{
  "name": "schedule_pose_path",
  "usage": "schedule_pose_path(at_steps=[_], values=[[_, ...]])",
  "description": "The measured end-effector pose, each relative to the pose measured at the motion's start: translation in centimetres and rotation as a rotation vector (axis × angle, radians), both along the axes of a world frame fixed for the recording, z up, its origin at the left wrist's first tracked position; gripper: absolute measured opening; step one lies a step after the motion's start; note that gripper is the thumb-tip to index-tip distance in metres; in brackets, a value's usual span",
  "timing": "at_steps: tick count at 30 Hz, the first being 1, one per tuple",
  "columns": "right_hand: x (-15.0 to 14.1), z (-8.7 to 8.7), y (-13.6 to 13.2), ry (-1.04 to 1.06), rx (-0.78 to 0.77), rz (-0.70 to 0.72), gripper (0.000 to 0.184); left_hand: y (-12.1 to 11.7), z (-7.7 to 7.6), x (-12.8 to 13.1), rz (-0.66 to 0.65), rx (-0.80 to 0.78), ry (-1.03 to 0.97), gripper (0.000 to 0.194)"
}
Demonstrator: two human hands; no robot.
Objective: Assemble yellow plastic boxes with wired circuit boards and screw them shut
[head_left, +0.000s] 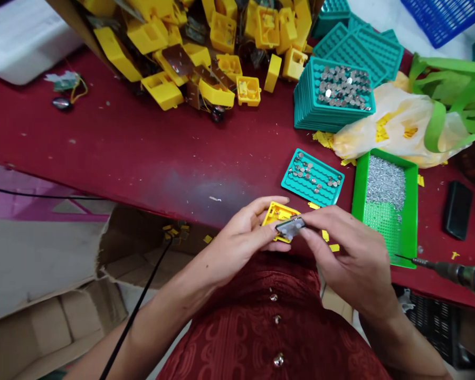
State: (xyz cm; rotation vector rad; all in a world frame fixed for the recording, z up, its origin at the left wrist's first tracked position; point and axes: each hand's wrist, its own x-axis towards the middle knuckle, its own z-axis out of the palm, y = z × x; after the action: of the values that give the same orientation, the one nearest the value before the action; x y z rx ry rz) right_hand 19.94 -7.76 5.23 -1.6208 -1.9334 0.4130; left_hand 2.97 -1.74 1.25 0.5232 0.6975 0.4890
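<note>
Close to my body, at the table's front edge, my left hand (245, 232) is wrapped round a small yellow plastic housing (272, 212) with its open side up. Over the housing's lower right part is a small dark-rimmed grey piece (291, 228), tilted, whose exact kind I cannot make out. My right hand (346, 250) pinches that piece at its right end between thumb and forefinger, while my left thumb touches its left end. Just beyond my hands lies a teal ribbed tray (328, 195) with scattered small round metal parts.
A green tray (412, 211) of small metal pieces stands right, with a screwdriver-like tool (451, 270) across its near end. Behind are stacked teal trays (312, 105), a plastic bag (396, 121) and piled yellow housings (162, 89). A black phone-like object (458, 210) lies far right.
</note>
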Motion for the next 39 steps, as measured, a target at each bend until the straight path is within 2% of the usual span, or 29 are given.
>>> schedule_pose_path(at_steps=[3,7,15,22,26,29,35,39], values=[[0.3,0.1,0.4,0.009,-0.037,0.0,0.014,0.0,0.0,-0.2,-0.014,0.008,-0.023,0.038],[0.5,0.2,1.0,-0.013,-0.025,0.029,0.014,0.2,0.6,0.2,-0.045,0.048,0.047,0.049],[1.1,1.0,1.0,-0.151,-0.008,0.101,0.013,0.3,0.7,1.7,-0.022,0.179,0.148,0.051],[1.7,0.9,0.8,-0.161,-0.063,0.131,0.017,0.1,1.3,2.3,-0.098,0.159,0.177,0.052],[1.8,0.8,0.7,-0.197,-0.084,0.143,0.017,-0.2,0.9,2.2,-0.098,0.199,0.149,0.046],[1.9,0.5,0.6,-0.206,-0.046,0.122,0.015,-0.3,0.5,2.2,-0.065,0.233,0.163,0.045],[1.9,-0.8,0.2,-0.172,0.121,-0.068,0.012,-0.2,0.1,2.7,0.007,0.218,0.212,0.049],[1.9,-2.0,-0.3,-0.103,0.169,-0.048,0.012,-0.2,-0.1,2.8,-0.011,0.13,0.163,0.047]])
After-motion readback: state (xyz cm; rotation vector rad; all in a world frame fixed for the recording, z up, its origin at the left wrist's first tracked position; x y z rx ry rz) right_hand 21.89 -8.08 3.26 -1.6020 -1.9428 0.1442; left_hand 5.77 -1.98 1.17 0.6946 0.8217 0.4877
